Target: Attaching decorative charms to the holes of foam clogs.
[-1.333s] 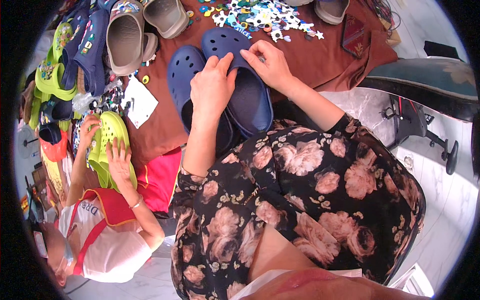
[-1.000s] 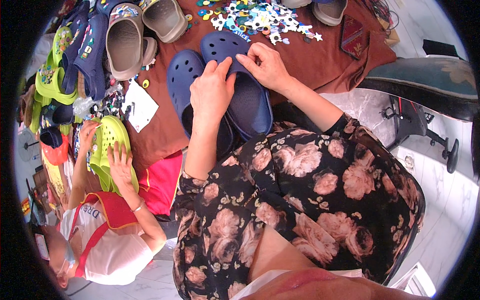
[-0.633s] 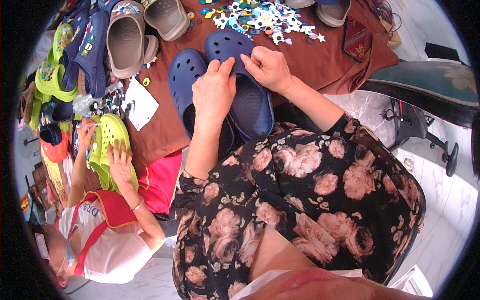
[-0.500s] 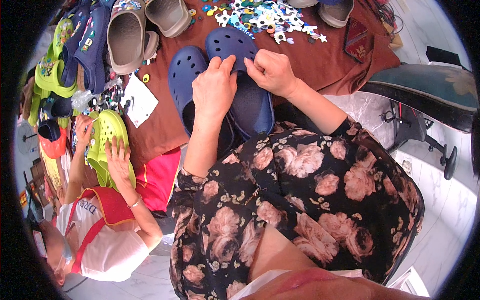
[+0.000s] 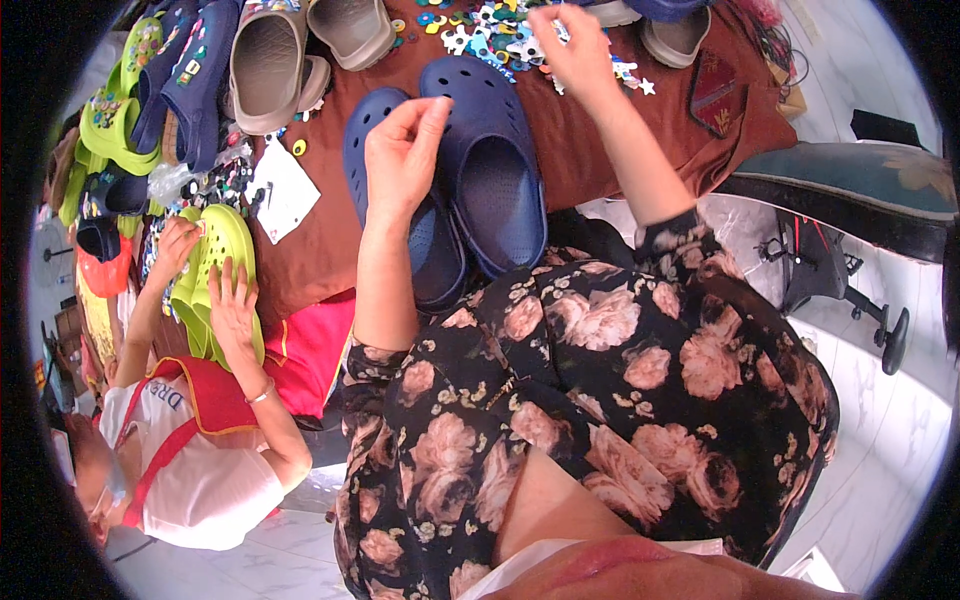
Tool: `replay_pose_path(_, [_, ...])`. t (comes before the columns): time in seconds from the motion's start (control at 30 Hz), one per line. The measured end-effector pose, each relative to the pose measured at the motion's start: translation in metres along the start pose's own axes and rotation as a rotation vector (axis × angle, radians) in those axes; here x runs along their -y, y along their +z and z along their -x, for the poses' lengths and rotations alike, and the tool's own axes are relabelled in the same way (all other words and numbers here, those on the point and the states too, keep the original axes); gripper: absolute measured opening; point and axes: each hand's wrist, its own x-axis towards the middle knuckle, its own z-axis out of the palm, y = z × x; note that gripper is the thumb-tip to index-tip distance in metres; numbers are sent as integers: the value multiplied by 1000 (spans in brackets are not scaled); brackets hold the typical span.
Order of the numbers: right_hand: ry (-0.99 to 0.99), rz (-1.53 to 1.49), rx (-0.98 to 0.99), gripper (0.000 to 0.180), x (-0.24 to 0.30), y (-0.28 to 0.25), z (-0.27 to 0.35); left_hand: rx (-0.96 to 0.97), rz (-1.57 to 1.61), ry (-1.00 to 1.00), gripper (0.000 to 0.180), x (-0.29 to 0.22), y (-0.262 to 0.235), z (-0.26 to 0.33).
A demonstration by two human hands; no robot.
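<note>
While the left hand [image 5: 403, 160] is pinching thumb and forefinger together above a pair of blue clogs [image 5: 480, 95], the right hand [image 5: 580, 52] is hovering over colourful charms [image 5: 490, 45], fingers curled; whether either is gripping anything is unclear. The clogs are lying side by side, toes over brown cloth [image 5: 322, 240]; leftward, a co-worker [image 5: 205, 470] is holding lime-green clogs [image 5: 222, 245].

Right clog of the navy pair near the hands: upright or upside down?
Upright: the right navy clog shows its insole and holed toe from above.
</note>
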Motion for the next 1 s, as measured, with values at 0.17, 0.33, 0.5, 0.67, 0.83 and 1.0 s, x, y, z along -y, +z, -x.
replay_pose_path(0.17, [-109,-369,297,23,94,3,46,69,455,-287,35,-17,-4,-13])
replay_pose_path(0.33, [-63,-330,363,32,104,8,50,37,839,-426,57,-33,15,-3])
replay_pose_path(0.5, [-41,-383,401,30,91,5,50,159,953,-385,59,-33,15,7])
replay_pose_path(0.67, [170,-284,182,28,55,-8,44,103,-155,125,48,-30,3,13])
replay_pose_path(0.83, [14,366,126,37,-30,-28,45,152,-973,338,49,-20,-5,17])
replay_pose_path(1.0, [-62,472,154,30,-53,-22,55,241,-1033,317,53,-18,4,23])
